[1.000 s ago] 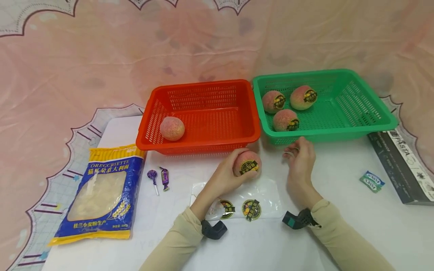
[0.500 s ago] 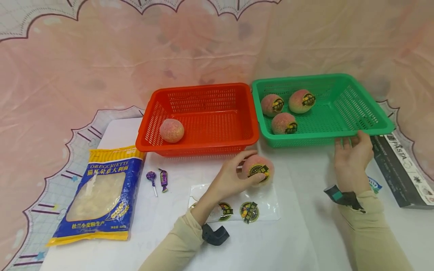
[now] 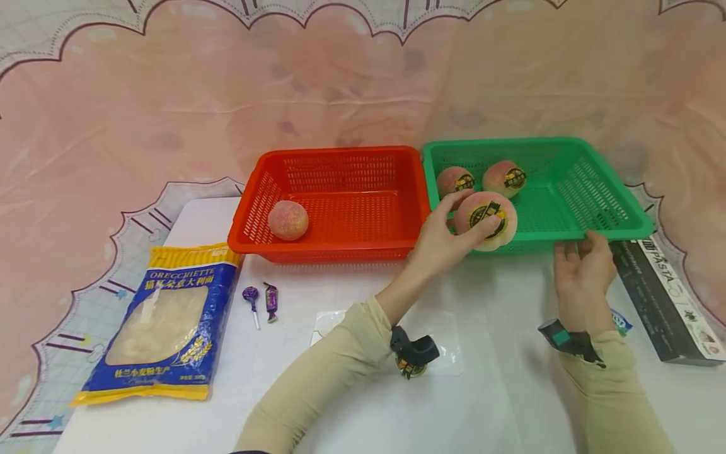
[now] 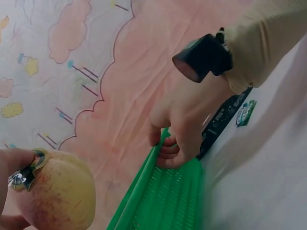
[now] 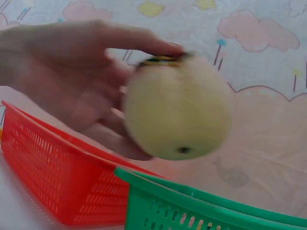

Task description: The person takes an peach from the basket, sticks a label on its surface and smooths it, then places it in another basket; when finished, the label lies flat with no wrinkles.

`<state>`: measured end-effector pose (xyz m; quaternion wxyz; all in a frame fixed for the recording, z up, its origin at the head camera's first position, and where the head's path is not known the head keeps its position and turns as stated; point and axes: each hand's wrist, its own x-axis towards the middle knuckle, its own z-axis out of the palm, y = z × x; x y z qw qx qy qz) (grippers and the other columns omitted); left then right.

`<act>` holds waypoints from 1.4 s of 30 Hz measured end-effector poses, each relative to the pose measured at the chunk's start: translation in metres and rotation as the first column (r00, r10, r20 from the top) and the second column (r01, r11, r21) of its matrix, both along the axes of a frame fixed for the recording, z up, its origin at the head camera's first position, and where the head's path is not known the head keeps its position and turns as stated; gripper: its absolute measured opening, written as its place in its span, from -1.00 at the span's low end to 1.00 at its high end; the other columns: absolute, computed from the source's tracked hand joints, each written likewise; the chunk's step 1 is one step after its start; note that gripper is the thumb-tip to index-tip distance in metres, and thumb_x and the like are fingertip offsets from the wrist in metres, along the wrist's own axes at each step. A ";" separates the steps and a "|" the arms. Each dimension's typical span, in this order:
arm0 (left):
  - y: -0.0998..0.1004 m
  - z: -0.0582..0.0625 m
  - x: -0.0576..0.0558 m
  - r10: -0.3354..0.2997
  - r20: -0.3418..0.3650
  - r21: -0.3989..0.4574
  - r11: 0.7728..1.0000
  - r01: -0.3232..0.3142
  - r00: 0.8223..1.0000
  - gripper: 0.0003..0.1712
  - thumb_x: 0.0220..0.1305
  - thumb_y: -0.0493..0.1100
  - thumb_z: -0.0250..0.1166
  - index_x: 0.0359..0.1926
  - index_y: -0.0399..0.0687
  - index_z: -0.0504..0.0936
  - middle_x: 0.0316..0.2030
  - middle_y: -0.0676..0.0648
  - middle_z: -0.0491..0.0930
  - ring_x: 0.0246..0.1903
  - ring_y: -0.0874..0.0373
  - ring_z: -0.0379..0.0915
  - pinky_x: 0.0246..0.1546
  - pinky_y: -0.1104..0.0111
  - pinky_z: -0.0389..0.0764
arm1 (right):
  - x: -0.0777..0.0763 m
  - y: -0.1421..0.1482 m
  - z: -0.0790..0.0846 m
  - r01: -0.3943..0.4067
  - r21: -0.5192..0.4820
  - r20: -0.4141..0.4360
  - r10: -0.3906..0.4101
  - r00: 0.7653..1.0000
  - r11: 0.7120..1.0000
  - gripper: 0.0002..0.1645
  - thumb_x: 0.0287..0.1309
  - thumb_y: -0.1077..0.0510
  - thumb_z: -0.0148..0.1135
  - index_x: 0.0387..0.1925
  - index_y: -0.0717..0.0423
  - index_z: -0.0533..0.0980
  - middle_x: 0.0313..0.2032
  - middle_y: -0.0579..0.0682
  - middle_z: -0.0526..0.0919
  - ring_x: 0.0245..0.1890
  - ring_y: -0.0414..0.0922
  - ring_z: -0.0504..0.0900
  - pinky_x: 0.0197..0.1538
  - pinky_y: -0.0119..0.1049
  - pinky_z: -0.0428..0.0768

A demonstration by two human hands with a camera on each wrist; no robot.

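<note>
My left hand (image 3: 433,249) grips a pink and yellow peach (image 3: 503,214) with a black and gold round sticker, thumb over the sticker. The peach is at the near left rim of the green basket (image 3: 547,236), and the right wrist view shows it above the rim. My right hand (image 3: 587,284) holds the basket's front rim near its right end, fingers curled round it in the left wrist view. Inside lie two stickered peaches (image 3: 503,179) (image 3: 454,181); the held peach covers the spot in front of them.
A red basket (image 3: 329,247) with one peach (image 3: 288,220) adjoins on the left. An orecchiette bag (image 3: 155,325), a lollipop (image 3: 251,295) and a purple wrapped candy (image 3: 271,302) lie left. A clear sheet with stickers (image 3: 448,353) lies in front; a pasta box (image 3: 666,302) and green packet (image 3: 621,322) lie right.
My left hand has carried the peach up and right from above the clear sheet to the green basket's rim. My right hand has moved right and taken hold of the basket's front rim.
</note>
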<state>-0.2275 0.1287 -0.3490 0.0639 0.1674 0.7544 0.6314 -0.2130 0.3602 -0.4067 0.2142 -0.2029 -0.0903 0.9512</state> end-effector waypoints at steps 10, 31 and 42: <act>0.072 -0.006 -0.046 0.104 0.173 0.087 0.989 -0.121 0.979 -0.38 -0.11 0.17 0.34 0.02 0.32 0.33 -0.10 0.23 0.41 -0.20 0.35 0.39 -0.33 0.47 0.49 | -0.003 -0.004 -0.002 0.010 0.008 0.046 -0.010 0.999 1.000 -0.61 0.06 0.34 0.11 -0.08 -0.06 0.34 -0.17 -0.12 0.36 -0.05 -0.23 0.41 0.03 -0.31 0.44; 0.139 -0.033 -0.095 0.202 0.409 -0.005 0.976 -0.220 0.890 -0.31 -0.08 -0.08 0.38 0.11 0.10 0.30 -0.01 0.03 0.42 -0.03 0.13 0.41 -0.20 0.32 0.51 | 0.000 -0.003 -0.005 0.005 -0.046 0.024 -0.004 1.000 0.999 -0.64 0.11 0.33 0.05 -0.07 -0.05 0.32 -0.15 -0.08 0.36 -0.07 -0.19 0.43 0.07 -0.29 0.42; 0.153 -0.039 -0.097 0.238 0.359 -0.136 0.970 -0.201 0.902 -0.29 -0.10 -0.12 0.40 0.13 0.11 0.32 -0.04 0.01 0.48 -0.07 0.15 0.45 -0.26 0.35 0.53 | 0.002 0.002 -0.004 0.005 -0.032 -0.004 -0.005 1.000 0.999 -0.63 0.14 0.32 0.01 -0.03 -0.07 0.32 -0.11 -0.08 0.34 -0.03 -0.18 0.41 0.06 -0.27 0.42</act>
